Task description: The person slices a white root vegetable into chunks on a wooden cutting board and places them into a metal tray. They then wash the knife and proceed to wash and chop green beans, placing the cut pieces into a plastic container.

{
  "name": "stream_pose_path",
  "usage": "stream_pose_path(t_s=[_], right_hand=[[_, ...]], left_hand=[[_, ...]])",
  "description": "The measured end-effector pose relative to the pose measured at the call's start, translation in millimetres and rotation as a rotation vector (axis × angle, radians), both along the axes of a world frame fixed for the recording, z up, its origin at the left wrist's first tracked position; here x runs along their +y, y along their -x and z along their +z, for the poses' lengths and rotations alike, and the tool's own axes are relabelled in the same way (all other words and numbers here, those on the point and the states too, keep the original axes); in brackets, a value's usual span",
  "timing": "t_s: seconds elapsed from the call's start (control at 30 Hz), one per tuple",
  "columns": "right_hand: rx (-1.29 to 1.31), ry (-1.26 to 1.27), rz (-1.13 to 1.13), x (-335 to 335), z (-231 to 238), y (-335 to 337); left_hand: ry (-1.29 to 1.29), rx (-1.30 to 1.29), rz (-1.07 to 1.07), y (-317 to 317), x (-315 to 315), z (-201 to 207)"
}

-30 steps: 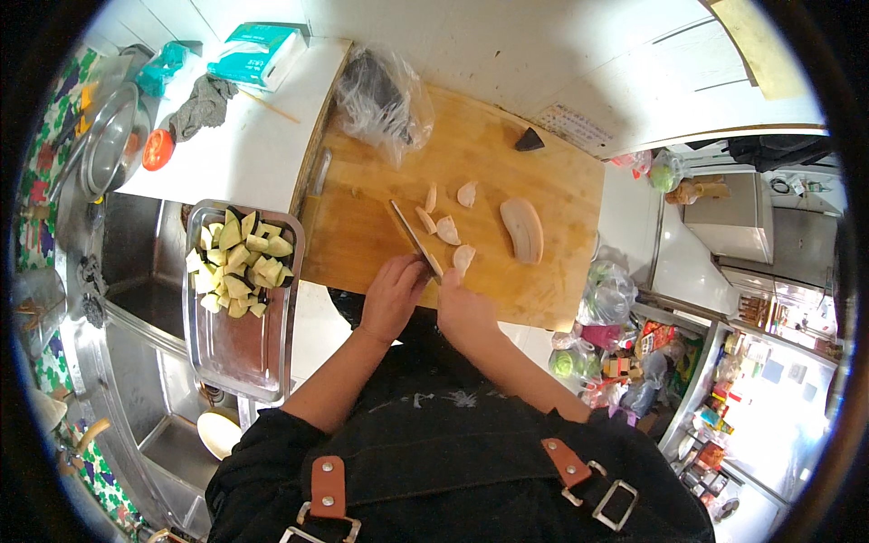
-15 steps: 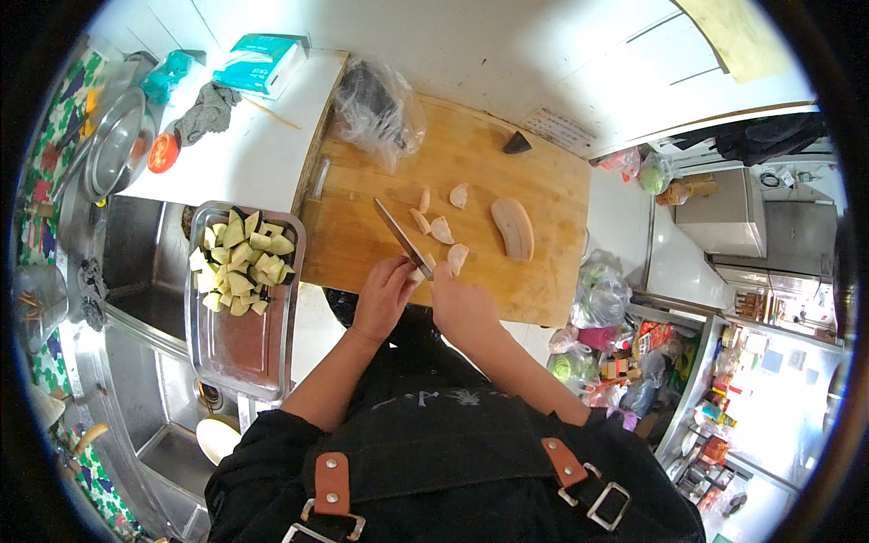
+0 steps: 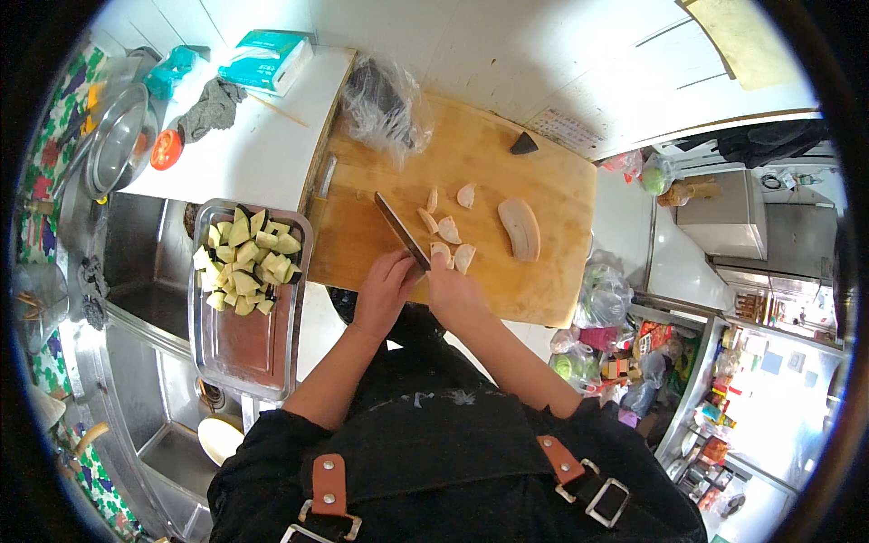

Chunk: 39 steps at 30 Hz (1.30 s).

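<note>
On the wooden cutting board (image 3: 353, 235), my right hand (image 3: 455, 294) is closed around the handle of a knife (image 3: 401, 228), its blade slanting away to the far left. My left hand (image 3: 385, 288) is closed just left of the knife's near end; what its fingers hold is hidden. Beyond the right fingertips lie a pale, half-round sausage slice (image 3: 442, 248), another slice (image 3: 464, 258) beside it and several more farther off. To the right rests a larger curved piece of pale sausage (image 3: 520, 230).
Left of the board, a metal tray (image 3: 206, 348) holds cut eggplant chunks (image 3: 243, 258). A clear plastic bag (image 3: 385, 113) and a dark wedge (image 3: 523, 143) lie at the board's far side. Sinks (image 3: 145, 262) are at left; a tomato half (image 3: 167, 149) sits on the white counter.
A slice now shows more plainly beyond my right fingertips. My right hand has shifted slightly left and nearer, the knife still in it. The whole view has moved a little.
</note>
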State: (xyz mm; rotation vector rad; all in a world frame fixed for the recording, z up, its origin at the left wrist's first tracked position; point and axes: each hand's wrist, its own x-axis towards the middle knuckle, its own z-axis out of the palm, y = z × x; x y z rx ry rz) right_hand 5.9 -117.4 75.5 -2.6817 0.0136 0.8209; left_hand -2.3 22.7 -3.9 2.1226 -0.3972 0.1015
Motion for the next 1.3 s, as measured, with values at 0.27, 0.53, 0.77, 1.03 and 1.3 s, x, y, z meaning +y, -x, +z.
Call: stream_pose_path(t_s=[0.27,0.53,0.77,1.03,1.3], right_hand=[[-0.091,0.008,0.080,4.2,31.2,10.2],[0.023,0.041,0.013,11.2,-5.5,12.7],[-0.039,-0.028,0.044,2.9,0.9,4.5],[-0.018,-0.018,0.043,11.5,36.3,10.7],[-0.016,-0.031,-0.012,12.7,-14.6,17.6]], left_hand=[[0.034,-0.006,0.013,3.7,6.9,-3.9],[-0.011,0.035,0.022,4.1,6.9,-0.3],[0.039,0.079,0.038,3.3,4.5,-5.3],[-0.003,0.057,0.080,10.0,6.5,-3.1],[0.002,-0.002,0.087,6.2,5.1,1.1]])
